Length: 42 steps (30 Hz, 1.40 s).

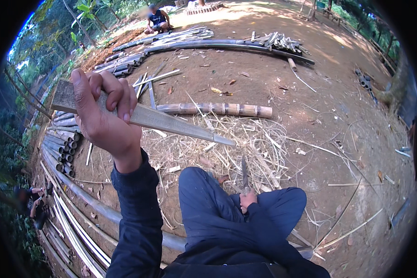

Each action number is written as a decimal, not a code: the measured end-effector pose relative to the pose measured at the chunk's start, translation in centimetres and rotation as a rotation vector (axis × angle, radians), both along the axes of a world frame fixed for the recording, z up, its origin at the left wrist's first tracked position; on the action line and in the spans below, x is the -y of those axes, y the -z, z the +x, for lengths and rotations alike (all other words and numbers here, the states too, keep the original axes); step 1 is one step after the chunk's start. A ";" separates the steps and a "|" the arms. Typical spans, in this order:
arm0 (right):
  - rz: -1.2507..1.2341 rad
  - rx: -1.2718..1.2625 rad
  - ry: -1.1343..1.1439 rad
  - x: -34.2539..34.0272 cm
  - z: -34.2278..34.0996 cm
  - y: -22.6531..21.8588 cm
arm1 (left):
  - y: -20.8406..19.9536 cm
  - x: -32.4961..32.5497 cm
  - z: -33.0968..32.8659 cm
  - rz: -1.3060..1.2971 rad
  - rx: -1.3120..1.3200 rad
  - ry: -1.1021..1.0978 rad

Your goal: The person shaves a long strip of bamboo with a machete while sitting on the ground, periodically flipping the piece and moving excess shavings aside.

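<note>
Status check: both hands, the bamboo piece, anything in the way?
Left hand raised, gripping flat bamboo slat at its wide end. Right hand low by the knee, holding knife blade-up. Slat tip above the shavings, clear of the blade; nothing between them.

No packages, labels, signs or screens show anywhere in this view.
</note>
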State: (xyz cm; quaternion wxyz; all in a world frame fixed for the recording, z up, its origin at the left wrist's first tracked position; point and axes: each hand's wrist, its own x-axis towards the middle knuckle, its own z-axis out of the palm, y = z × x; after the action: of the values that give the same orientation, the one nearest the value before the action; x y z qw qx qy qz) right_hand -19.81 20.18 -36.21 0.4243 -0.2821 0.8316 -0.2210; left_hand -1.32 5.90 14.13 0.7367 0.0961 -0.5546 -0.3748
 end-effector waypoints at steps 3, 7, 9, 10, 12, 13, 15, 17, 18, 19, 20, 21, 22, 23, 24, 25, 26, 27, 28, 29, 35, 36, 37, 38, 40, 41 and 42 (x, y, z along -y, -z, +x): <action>-0.119 0.075 0.350 -1.9 -1.0 -2.5 | 0.3 -0.2 0.6 0.009 -0.020 -0.001; -0.469 -0.413 0.268 -6.0 -2.1 -3.8 | -2.3 -0.6 2.4 -0.071 -0.020 0.054; -0.503 -0.277 0.293 -7.3 -0.3 -8.6 | -4.3 -0.9 4.5 -0.135 0.030 0.127; -0.519 -0.215 0.341 -8.1 -0.1 -11.6 | -4.8 -0.4 4.6 -0.133 0.041 0.147; -0.551 -0.186 0.359 -9.0 0.1 -14.3 | -4.4 1.3 3.5 -0.115 0.073 0.167; -0.572 -0.217 0.323 -8.9 0.3 -14.9 | -3.5 2.1 2.3 -0.090 0.070 0.115; -0.837 -0.343 0.285 -8.1 -0.3 -14.9 | -0.5 4.6 -1.7 0.017 0.018 -0.019; -0.873 -0.324 0.232 -7.2 -0.2 -16.0 | -0.9 5.1 -1.3 0.026 0.029 -0.033; -0.861 -0.261 0.222 -6.9 -0.1 -16.5 | -1.2 5.3 -1.4 0.028 0.029 -0.038; -0.856 -0.188 0.209 -6.3 0.4 -17.3 | -1.4 5.4 -1.7 0.027 0.037 -0.042; -0.921 -0.166 0.207 -5.8 1.2 -18.4 | -1.5 5.4 -1.9 0.028 0.046 -0.048; -0.964 -0.134 0.190 -5.2 1.8 -19.4 | -1.5 5.6 -2.3 0.028 0.051 -0.048; -1.051 -0.061 0.159 -4.3 2.7 -20.6 | -1.7 5.6 -2.3 0.015 0.067 -0.049; -1.138 0.016 0.124 -3.2 3.7 -21.9 | -1.9 5.5 -2.1 0.001 0.083 -0.055; -1.173 0.067 0.087 -2.0 4.4 -22.8 | -1.8 5.6 -2.2 -0.007 0.097 -0.052; -1.209 0.119 0.048 -0.8 5.2 -23.6 | -1.7 5.6 -1.9 0.002 0.100 -0.037; -1.143 0.085 0.017 0.0 5.4 -24.4 | -1.8 5.6 -2.0 0.007 0.097 -0.013; -1.041 0.171 -0.037 0.5 5.5 -23.7 | -1.8 5.6 -2.0 0.011 0.094 0.012; -1.051 0.138 -0.015 1.0 5.9 -23.2 | -1.6 5.4 -2.3 -0.002 0.090 -0.005; -1.066 0.108 0.008 1.5 6.2 -22.5 | -1.5 5.0 -3.0 -0.020 0.089 -0.023; -0.892 -0.009 0.031 2.2 6.7 -19.8 | -1.5 4.4 -2.5 0.057 0.043 -0.107; -0.923 0.015 0.009 1.9 6.6 -19.8 | -1.2 5.8 -1.2 0.065 0.017 -0.006; -0.921 0.152 -0.005 1.3 6.6 -22.6 | -0.9 6.2 -0.2 0.053 0.035 0.004; -0.980 0.075 -0.024 1.1 6.5 -22.9 | -0.4 6.0 -0.8 0.088 0.019 -0.035; -1.031 0.018 -0.069 1.1 6.2 -23.0 | -0.4 5.9 -0.6 0.077 0.070 -0.083; -1.022 0.039 -0.090 1.3 6.5 -22.8 | -0.6 5.5 -0.6 0.055 0.060 -0.083; -0.993 0.071 -0.053 2.0 6.6 -19.5 | -0.6 5.2 -1.6 0.043 0.043 -0.051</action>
State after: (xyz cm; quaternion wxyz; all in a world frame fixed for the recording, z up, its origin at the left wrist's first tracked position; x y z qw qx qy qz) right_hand -13.23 18.18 -16.72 0.2722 -0.4636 0.6034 -0.5889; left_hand -2.87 0.67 14.72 0.7318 0.1341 -0.5595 -0.3653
